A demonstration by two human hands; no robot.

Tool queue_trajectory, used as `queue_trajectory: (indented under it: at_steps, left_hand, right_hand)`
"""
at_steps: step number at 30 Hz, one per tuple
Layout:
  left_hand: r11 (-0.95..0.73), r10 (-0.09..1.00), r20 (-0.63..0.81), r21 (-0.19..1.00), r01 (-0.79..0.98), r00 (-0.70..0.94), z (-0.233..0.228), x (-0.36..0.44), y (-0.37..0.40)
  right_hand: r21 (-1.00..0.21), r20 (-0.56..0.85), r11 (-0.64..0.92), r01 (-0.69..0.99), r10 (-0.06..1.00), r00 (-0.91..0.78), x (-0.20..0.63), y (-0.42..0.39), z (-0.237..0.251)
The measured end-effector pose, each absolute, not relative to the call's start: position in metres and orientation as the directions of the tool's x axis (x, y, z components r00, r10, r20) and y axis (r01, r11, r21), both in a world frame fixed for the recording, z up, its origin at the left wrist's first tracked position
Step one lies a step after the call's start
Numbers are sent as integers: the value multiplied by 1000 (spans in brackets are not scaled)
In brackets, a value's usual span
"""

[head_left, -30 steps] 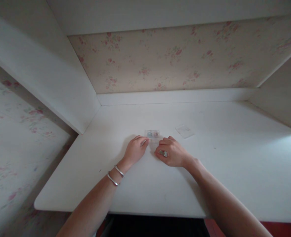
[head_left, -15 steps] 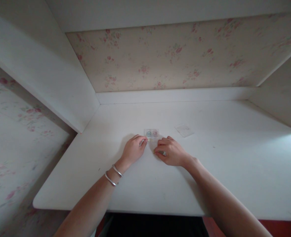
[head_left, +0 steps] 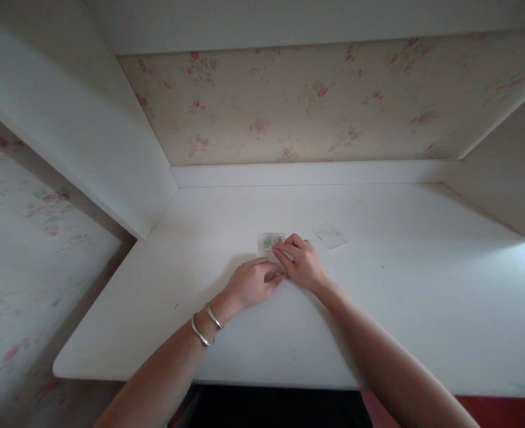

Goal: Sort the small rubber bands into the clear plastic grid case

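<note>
A small clear plastic case (head_left: 266, 242) lies on the white tabletop, with two rounded compartments side by side. Small ring-like things show in it, bluish at left and reddish at right. My right hand (head_left: 302, 261) reaches over the case's front right part, thumb and forefinger pinched at its edge. Whatever is between those fingertips is too small to name. Just in front of the case, my left hand (head_left: 253, 282) has thumb and index finger pressed together beside my right hand. Any object in that pinch cannot be made out. Two silver bangles (head_left: 206, 324) circle my left wrist.
A thin clear square sheet or lid (head_left: 330, 236) lies flat to the right of the case. The white tabletop (head_left: 400, 315) meets a low ledge and flowered wallpaper at the back. White panels rise at left and right. A tiny dark speck (head_left: 176, 305) lies left of my wrist.
My right hand has moved away from me, up to the case. My left hand has come back from the case's front edge and shifted right, below it.
</note>
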State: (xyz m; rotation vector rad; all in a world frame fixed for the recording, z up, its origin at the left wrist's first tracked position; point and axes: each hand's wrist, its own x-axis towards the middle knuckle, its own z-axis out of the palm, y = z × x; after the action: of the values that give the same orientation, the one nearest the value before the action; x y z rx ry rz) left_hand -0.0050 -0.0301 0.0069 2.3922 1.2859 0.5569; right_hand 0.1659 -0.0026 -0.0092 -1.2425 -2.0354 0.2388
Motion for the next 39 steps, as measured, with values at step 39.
queue_trajectory:
  at_steps: [39]
  left_hand:
    - [-475, 865, 230, 661, 581, 446, 4, -10, -23]
  right_hand:
    - [-590, 391, 541, 600, 841, -374, 202, -2, 6]
